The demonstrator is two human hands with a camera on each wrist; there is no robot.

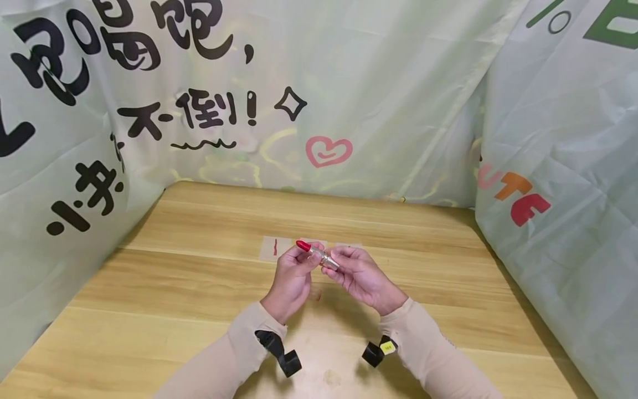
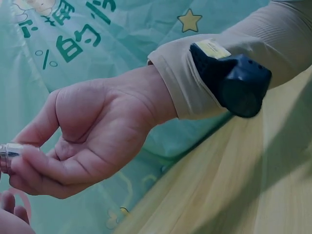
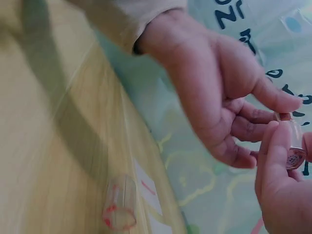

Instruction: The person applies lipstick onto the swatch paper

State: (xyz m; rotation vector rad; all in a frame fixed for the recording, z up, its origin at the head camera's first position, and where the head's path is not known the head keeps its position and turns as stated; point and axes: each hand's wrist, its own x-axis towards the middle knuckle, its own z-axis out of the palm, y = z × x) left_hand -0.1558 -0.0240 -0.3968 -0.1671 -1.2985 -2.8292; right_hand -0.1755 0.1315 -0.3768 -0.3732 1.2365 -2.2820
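Note:
A lipstick (image 1: 327, 260) with a silver tube is held between both hands at the middle of the head view. Its bare red bullet (image 1: 303, 245) points up and to the left. The left hand (image 1: 293, 281) pinches the tube near the bullet, while the right hand (image 1: 368, 278) grips the tapered base with thumb and fingers. Seen from the left wrist, the right hand's fingertips are on the silver tube (image 2: 9, 155). In the right wrist view, fingers of both hands partly cover the lipstick (image 3: 295, 139).
A clear cap (image 3: 120, 204) with red smears stands on the wooden table (image 1: 199, 282). A white card (image 1: 267, 250) bearing a red stroke lies beyond the left hand, and two more pale cards lie partly behind the hands. Printed curtains (image 1: 399, 100) enclose the table's back and sides.

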